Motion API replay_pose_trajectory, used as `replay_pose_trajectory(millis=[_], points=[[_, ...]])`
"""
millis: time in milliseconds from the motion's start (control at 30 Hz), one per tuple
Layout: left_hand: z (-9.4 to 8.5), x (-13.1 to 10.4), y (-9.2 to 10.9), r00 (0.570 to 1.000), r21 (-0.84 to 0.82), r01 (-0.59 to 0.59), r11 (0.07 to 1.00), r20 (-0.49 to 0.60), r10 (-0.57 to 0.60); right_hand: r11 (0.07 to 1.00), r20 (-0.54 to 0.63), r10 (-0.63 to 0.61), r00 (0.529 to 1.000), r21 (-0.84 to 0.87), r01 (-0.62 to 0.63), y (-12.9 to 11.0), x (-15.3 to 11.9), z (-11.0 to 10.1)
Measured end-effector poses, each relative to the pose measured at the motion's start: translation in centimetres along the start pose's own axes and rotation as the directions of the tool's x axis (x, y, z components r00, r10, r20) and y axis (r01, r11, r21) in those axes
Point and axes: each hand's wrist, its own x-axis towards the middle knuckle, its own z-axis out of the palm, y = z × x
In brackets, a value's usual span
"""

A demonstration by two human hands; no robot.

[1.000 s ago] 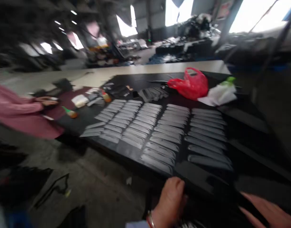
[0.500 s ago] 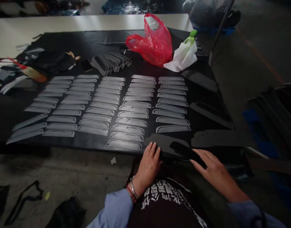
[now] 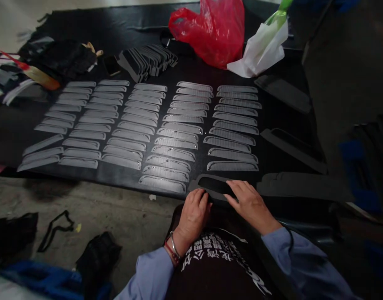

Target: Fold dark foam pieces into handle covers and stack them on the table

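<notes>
At the table's near edge lies a flat grey piece (image 3: 194,182) with rounded corners. On top of it rests a narrower black strip (image 3: 212,183), its right end partly hidden by my fingers. My left hand (image 3: 193,213) has its fingers curled and drawn together on the near left edge of the grey piece. My right hand (image 3: 249,204) holds the black strip's right end between thumb and fingers, low over the grey piece. Several rows of grey strips with a glossy line along the top edge, such as this strip (image 3: 163,183), lie beyond my hands.
A stack of grey pieces (image 3: 297,185) sits to the right. Farther back are a red plastic bag (image 3: 210,37), a white wrapper (image 3: 260,52), a fanned pile of dark pieces (image 3: 146,62), a phone (image 3: 112,66) and a yellowish bottle with a red nozzle (image 3: 41,77).
My right hand has moved left and brought the black strip onto the grey piece. My left fingers have curled in at its near edge. The camera view has tilted downward.
</notes>
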Motion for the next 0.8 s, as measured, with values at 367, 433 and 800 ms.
replay_pose_trajectory(millis=[367,433,800], points=[[1.3,1.4,-1.3,0.996,0.036,0.094,0.995,-0.009,-0.094,1.0,0.017,-0.023,1.0,-0.009,0.024,0.1,1.2,0.2],[1.3,1.5,-1.3,0.995,0.058,0.094,0.994,0.007,-0.095,1.0,0.021,-0.017,1.0,-0.004,0.018,0.1,1.2,0.1],[1.0,1.9,-1.1,0.994,0.137,0.083,0.987,0.061,-0.092,1.0,0.049,0.012,0.999,0.003,-0.012,0.0,1.2,0.2]])
